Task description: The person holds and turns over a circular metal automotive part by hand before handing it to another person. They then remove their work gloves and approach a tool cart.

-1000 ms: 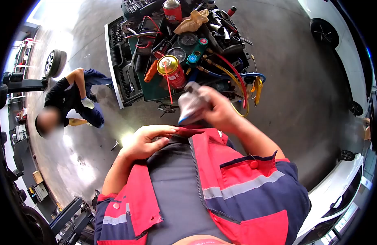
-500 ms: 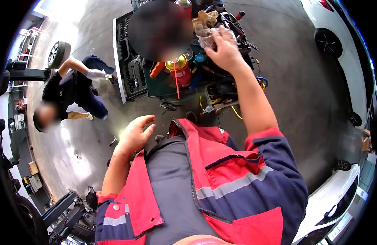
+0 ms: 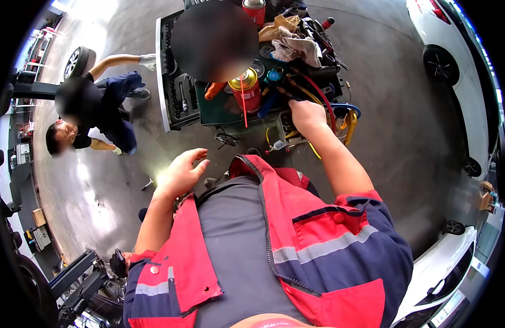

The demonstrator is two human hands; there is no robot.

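Observation:
My right hand (image 3: 309,117) is at the near edge of a loaded tool cart (image 3: 209,116), its fingers curled; what they hold, if anything, is hidden. Close to it are a red hose (image 3: 321,94) and a blue-capped container (image 3: 274,76). White work gloves (image 3: 297,46) lie farther back on the cart beside a tan glove (image 3: 280,27). A red spray can (image 3: 246,95) with a thin red straw stands to the left of the hand. In front of my body, my left hand (image 3: 182,172) hovers with fingers apart, holding nothing.
An open socket drawer (image 3: 178,98) sticks out on the cart's left. A co-worker (image 3: 102,112) crouches beyond it, one gloved hand (image 3: 148,61) near its edge. A wheel (image 3: 77,63) stands behind. White cars (image 3: 460,60) are at right. A lower cart shelf holds gear and a yellow hose (image 3: 350,126).
My right hand has left the white gloves and come down toward the cart's near edge. The gloves now lie loose. The co-worker's gloved hand has reached up toward the drawer.

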